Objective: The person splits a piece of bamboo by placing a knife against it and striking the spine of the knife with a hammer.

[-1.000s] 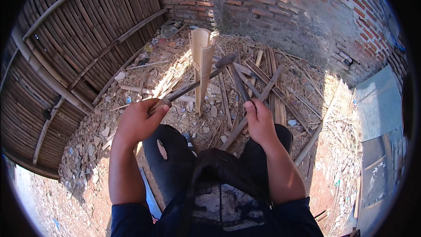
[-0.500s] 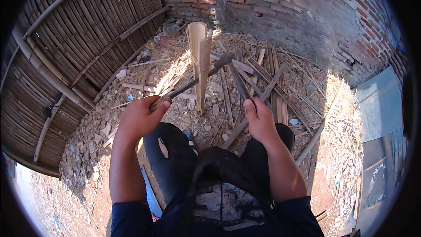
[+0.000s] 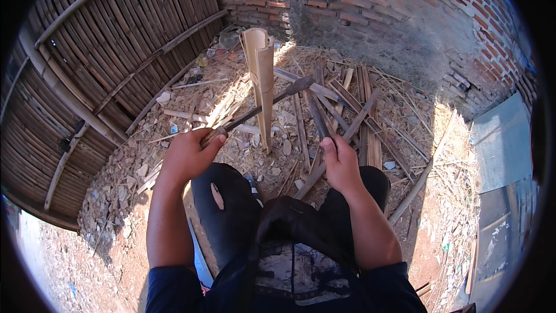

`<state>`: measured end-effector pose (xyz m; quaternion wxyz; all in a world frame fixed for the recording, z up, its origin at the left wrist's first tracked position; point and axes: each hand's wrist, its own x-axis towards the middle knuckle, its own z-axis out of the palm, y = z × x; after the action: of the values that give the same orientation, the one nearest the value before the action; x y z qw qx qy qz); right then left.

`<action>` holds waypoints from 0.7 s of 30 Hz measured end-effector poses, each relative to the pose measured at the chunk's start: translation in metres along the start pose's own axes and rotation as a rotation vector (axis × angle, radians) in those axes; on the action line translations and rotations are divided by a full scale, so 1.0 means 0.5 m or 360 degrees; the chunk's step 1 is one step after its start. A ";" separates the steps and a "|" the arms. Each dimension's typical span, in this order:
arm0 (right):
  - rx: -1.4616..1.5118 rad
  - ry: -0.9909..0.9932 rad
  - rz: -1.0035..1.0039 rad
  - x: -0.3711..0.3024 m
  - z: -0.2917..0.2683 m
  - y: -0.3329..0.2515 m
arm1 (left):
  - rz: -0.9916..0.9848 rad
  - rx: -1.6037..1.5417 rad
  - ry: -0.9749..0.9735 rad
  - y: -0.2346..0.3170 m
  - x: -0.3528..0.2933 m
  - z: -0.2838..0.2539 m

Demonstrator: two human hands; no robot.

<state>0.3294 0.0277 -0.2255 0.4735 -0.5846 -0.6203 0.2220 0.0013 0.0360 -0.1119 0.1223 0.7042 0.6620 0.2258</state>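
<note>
My left hand [image 3: 196, 149] is closed round the handle of a long machete [image 3: 246, 118]. Its dark blade slants up to the right, across a split bamboo piece [image 3: 259, 64] that stands upright, leaning slightly left. The blade appears to sit in the split, with its far part sticking out on the right. My right hand [image 3: 340, 159] grips a dark bar-like tool [image 3: 318, 117], whose upper end meets the far end of the blade. Whether the thick piece there is a hammer head or the blade's tip, I cannot tell.
Loose bamboo strips [image 3: 364, 116] lie crossed on the rubble-strewn ground beyond my right hand. A blue saw blade [image 3: 200, 258] rests beside my left leg. A bamboo-slat wall [image 3: 104, 40] stands at left, a brick wall [image 3: 370, 17] behind, and grey sheets [image 3: 501, 145] at right.
The machete blade now crosses the bamboo slightly lower. The bamboo's top has tipped a little left. Both hands keep their grips, and the whole view has shifted slightly.
</note>
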 end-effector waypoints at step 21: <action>0.0603 0.0197 -0.0061 0.046 -0.051 -0.045 | -0.0078 -0.0065 -0.0126 -0.004 -0.005 0.056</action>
<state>0.3428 0.0371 -0.1879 0.6163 -0.4857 -0.5482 0.2894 0.0129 0.0372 -0.1377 0.1682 0.6936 0.6688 0.2082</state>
